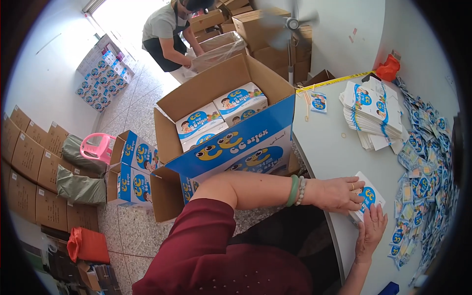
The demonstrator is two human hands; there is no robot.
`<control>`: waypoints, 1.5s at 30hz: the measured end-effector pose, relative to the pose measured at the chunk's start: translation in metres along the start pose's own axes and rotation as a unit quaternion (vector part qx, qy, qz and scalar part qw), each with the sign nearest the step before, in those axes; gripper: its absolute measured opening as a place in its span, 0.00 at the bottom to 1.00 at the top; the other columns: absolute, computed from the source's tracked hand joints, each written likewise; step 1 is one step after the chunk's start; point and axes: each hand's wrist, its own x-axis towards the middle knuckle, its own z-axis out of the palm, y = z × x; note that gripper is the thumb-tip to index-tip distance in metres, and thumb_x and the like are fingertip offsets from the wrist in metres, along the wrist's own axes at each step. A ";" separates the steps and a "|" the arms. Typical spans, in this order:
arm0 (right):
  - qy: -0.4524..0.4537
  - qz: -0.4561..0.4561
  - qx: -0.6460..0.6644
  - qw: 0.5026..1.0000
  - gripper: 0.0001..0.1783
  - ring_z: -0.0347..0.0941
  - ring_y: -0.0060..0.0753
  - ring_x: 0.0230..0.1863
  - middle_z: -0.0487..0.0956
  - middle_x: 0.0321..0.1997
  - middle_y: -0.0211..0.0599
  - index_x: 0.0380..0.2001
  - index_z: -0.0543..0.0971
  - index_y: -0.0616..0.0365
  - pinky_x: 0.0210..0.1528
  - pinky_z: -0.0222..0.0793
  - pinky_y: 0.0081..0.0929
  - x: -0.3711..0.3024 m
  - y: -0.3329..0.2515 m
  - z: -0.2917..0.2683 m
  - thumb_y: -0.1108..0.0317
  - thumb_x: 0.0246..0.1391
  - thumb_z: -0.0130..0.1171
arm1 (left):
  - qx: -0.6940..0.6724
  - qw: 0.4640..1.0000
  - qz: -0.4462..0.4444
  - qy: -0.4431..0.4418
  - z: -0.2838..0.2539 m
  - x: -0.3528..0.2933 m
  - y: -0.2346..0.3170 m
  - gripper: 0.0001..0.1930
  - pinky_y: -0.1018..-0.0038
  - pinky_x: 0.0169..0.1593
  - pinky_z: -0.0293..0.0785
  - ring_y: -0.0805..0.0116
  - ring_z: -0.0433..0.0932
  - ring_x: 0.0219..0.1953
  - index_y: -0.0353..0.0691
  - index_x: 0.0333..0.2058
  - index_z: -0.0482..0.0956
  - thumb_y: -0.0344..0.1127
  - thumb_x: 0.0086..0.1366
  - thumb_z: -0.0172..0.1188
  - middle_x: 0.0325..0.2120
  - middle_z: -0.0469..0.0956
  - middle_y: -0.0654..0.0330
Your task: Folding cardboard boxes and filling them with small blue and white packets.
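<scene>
A small white-and-blue printed carton (369,192) lies on the grey table between my hands. My left hand (338,194), with a green bangle and a beaded bracelet at the wrist, reaches across and grips its left side, fingers curled over the top. From the near side my right hand (371,230) presses its fingers against the carton's lower edge. Beyond them is a stack of flattened white-and-blue cartons (373,110). To the right spreads a large heap of small blue sachets (425,172). One sachet (318,102) lies alone near the table's far edge.
Left of the table stands a big open shipping box (226,147) holding several filled cartons. More blue boxes (135,169), a pink chair (97,147) and stacked brown boxes (29,162) are further left. A co-worker (167,39) bends over a plastic-lined box near a fan (292,23).
</scene>
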 end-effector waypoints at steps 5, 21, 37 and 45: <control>0.008 -0.023 -0.119 0.993 0.20 0.59 0.48 0.65 0.70 0.59 0.42 0.49 0.74 0.63 0.68 0.42 0.53 -0.017 -0.003 -0.011 0.67 0.53 0.55 | 0.079 0.992 0.021 0.093 0.031 0.003 0.010 0.18 0.50 0.63 0.56 0.42 0.63 0.59 0.33 0.46 0.70 0.32 0.55 0.54 0.49 0.69 0.51; 0.178 -0.017 -0.025 0.984 0.16 0.69 0.43 0.57 0.75 0.52 0.41 0.43 0.77 0.56 0.59 0.63 0.43 -0.028 0.000 0.005 0.70 0.49 0.53 | 0.183 0.971 -0.144 -0.055 0.045 0.050 0.032 0.42 0.50 0.66 0.43 0.41 0.49 0.66 0.31 0.61 0.56 0.40 0.52 0.66 0.62 0.57 0.47; 0.337 0.686 0.221 0.606 0.06 0.68 0.20 0.35 0.75 0.27 0.23 0.26 0.79 0.53 0.39 0.63 0.24 -0.308 0.082 -0.143 0.64 0.48 0.62 | 0.224 0.958 -0.159 -0.082 0.043 0.045 0.025 0.36 0.54 0.68 0.40 0.44 0.46 0.67 0.33 0.63 0.54 0.42 0.61 0.57 0.64 0.55 0.50; 0.400 0.688 0.281 0.536 0.10 0.70 0.30 0.41 0.76 0.36 0.33 0.34 0.75 0.58 0.46 0.63 0.35 -0.290 0.066 -0.148 0.67 0.48 0.60 | 0.208 0.965 -0.153 -0.049 0.045 0.044 0.029 0.36 0.52 0.68 0.39 0.42 0.46 0.67 0.32 0.62 0.56 0.40 0.59 0.60 0.62 0.57 0.48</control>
